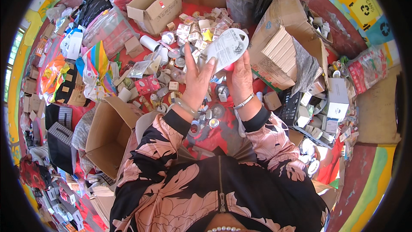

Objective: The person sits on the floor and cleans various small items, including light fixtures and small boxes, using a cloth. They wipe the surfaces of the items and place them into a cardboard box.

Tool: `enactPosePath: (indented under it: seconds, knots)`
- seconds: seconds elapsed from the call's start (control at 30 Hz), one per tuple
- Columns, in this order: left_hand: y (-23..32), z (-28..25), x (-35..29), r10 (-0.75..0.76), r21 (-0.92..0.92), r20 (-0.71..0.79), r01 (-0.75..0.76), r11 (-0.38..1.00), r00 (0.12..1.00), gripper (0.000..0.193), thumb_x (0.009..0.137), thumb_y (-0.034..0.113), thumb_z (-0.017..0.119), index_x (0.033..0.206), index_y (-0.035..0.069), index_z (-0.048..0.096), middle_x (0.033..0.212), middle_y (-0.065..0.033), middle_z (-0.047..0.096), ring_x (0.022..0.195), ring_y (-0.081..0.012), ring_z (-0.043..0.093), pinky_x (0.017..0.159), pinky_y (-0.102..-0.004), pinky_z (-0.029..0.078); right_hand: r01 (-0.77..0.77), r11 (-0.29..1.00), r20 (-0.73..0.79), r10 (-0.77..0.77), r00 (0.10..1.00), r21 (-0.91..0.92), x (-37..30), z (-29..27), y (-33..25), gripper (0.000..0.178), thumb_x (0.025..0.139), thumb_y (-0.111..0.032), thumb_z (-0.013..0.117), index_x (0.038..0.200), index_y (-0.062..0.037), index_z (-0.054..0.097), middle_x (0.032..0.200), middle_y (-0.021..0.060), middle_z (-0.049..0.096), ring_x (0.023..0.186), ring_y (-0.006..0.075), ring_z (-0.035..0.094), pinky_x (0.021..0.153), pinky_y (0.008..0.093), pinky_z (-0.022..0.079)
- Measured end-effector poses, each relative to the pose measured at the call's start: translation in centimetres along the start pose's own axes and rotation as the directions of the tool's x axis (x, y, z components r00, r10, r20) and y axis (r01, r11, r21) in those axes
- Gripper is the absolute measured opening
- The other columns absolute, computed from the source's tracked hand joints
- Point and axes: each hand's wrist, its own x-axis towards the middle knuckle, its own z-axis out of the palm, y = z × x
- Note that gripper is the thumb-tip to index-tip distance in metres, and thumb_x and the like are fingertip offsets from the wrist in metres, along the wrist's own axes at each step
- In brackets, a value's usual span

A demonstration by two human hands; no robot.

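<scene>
White card [228, 50] with a hanging hole rests raised between our hands. We judge it light, stiffish and slick, easily creased, best pinched by its long edges. Our right hand [241, 77] has its fingers gripping the right edge; our left hand [196, 82] spreads thumb and forefinger wide, thumb alongside. Beyond lie small boxes [183, 30].

Far side: open cardboard carton [163, 16] left of a dark plastic bag [249, 0]. Right: big cardboard box [270, 71] with a grey cloth [305, 65] draped over its edge, black crate [291, 105] nearer, full of small stuff (too jumbled to sort), white box [338, 96] right of that. Left: rainbow-striped bag [97, 71], orange bag [53, 75] further left. Near left: empty brown box [101, 133], tipped open, beside a black-and-checked case [62, 146].
</scene>
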Motion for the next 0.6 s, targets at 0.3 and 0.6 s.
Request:
enactPosePath:
  seconds: [0.3,0.6]
  knots:
    - [-1.0,-1.5,0.3,-0.433,-0.707,0.357,0.542,0.454,0.828,0.048,0.087,0.018,0.056,0.127,0.000,0.038,0.125,-0.0152,0.047,0.120,-0.0290,0.042,0.101,-0.0435,0.034,0.139,0.957,0.101,-0.116,0.988,-0.256,1.0,-1.3,1.2,0.042,0.093,-0.031,0.045,0.127,-0.0065,0.040,0.119,0.0069,0.051,0.109,0.0189,0.050,0.090,0.0319,0.043]
    - [0.0,-2.3,0.7,-0.328,-0.726,0.201,0.365,0.582,0.923,0.043,0.089,0.011,0.049,0.128,0.001,0.037,0.126,-0.0148,0.047,0.119,-0.0302,0.044,0.099,-0.0483,0.036,0.051,0.997,-0.252,-0.034,0.967,0.061,4.4,-4.8,-3.4,0.020,0.092,-0.008,0.041,0.108,-0.0056,0.051,0.096,0.0127,0.061,0.084,0.0218,0.059,0.075,0.0325,0.049]
